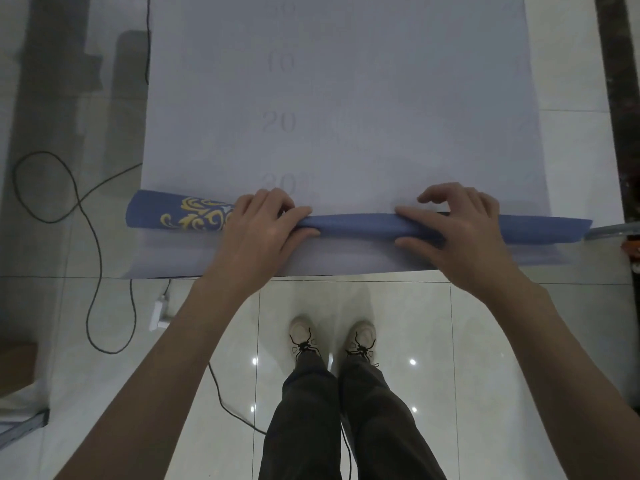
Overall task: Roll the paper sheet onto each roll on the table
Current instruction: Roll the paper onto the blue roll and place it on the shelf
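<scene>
Out left, a black cable (86, 220) loops over glossy floor tiles (398, 306). The blue roll (356, 225), with gold scrollwork on its flared left end, lies across the near end of the pale sheet (398, 98), which is faintly printed 10, 20, 30. The left hand (263, 226) curls round the roll, and the right hand (460, 226) pinches it, thumb under, forefinger over.

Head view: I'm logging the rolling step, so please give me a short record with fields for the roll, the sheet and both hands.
roll: blue roll, gold pattern at its left end, lying across the sheet near its near edge
sheet: pale paper sheet, spread flat, faint numbers 10, 20, 30
left hand: grips the roll
right hand: pinches the roll between thumb and forefinger
floor: black cable at left
</scene>
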The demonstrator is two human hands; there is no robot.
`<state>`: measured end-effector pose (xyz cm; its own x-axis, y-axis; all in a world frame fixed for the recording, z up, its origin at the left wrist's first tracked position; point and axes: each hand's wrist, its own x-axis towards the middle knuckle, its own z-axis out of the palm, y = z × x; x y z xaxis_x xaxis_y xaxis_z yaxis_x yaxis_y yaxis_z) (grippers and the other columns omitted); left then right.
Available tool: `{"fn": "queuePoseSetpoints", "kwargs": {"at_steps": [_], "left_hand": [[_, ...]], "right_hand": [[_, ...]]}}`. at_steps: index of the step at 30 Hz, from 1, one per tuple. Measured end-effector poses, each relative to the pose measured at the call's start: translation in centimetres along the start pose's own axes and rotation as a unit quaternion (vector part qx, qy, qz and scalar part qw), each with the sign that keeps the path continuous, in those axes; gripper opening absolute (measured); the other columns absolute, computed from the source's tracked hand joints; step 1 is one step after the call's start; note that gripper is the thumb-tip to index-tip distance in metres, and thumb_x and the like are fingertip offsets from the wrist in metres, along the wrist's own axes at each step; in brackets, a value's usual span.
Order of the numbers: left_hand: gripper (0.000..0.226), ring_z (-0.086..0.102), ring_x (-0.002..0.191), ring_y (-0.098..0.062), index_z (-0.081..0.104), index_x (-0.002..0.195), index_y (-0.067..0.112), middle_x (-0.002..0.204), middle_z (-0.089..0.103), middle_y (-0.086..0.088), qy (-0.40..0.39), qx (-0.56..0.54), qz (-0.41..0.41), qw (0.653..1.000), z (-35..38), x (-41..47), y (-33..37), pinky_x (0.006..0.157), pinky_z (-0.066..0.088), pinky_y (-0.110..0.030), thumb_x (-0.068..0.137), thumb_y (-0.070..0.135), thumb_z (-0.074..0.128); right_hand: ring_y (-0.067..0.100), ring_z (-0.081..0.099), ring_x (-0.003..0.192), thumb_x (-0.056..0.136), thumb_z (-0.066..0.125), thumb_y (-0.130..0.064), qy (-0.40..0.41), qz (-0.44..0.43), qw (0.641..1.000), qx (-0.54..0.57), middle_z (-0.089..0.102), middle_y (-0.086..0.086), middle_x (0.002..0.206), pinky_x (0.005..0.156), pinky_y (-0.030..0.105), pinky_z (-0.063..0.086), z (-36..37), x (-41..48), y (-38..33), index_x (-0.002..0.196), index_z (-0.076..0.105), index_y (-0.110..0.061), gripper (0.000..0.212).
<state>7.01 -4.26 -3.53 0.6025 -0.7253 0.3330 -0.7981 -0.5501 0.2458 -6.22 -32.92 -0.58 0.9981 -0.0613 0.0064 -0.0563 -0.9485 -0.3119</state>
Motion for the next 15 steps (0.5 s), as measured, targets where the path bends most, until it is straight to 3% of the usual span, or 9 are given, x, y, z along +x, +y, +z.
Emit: {"fn": "queuePoseSetpoints", "kwargs": {"at_steps": [6,9,12,15], "left_hand": [[0.044,0.063,0.074,-0.033,0.073,0.108,0.011,0.087,0.065,-0.009,0.007,0.031,0.002,0.999,0.5,-0.2,-0.3,0.065,0.045,-0.042,0.11,0.044,0.043],[0.047,0.066,0.074,-0.033,0.068,0.114,0.013,0.089,0.068,-0.007,-0.002,0.012,-0.013,1.0,0.4,0.5,-0.7,0.064,0.046,-0.042,0.11,0.049,0.038],[0.042,0.067,0.073,-0.034,0.055,0.118,0.021,0.092,0.068,-0.009,-0.02,0.001,-0.002,1.0,0.2,1.6,-1.1,0.061,0.047,-0.042,0.11,0.052,0.029],[0.036,0.064,0.069,-0.035,0.057,0.115,0.018,0.1,0.065,-0.011,-0.03,0.016,0.033,0.999,-0.1,2.0,-1.8,0.06,0.047,-0.043,0.11,0.045,0.035]], "right_hand": [[0.031,0.058,0.104,0.1,0.052,-0.054,0.051,-0.011,0.998,-0.037,0.063,0.009,0.114,0.099,0.045,0.036,-0.4,0.2,1.6,0.129,0.069,-0.012,0.053],[0.028,0.061,0.105,0.098,0.06,-0.048,0.079,-0.022,0.996,-0.023,0.071,0.004,0.109,0.1,0.043,0.036,-0.6,0.0,2.3,0.12,0.069,-0.014,0.041],[0.024,0.064,0.09,0.097,0.057,-0.047,0.051,-0.006,0.998,0.024,0.073,0.0,0.097,0.093,0.033,0.031,-0.2,0.8,3.0,0.107,0.072,-0.015,0.037],[0.025,0.062,0.084,0.096,0.055,-0.05,0.026,0.028,0.997,0.073,0.072,0.0,0.09,0.09,0.027,0.027,-0.1,2.1,3.3,0.106,0.071,-0.017,0.038]]}}
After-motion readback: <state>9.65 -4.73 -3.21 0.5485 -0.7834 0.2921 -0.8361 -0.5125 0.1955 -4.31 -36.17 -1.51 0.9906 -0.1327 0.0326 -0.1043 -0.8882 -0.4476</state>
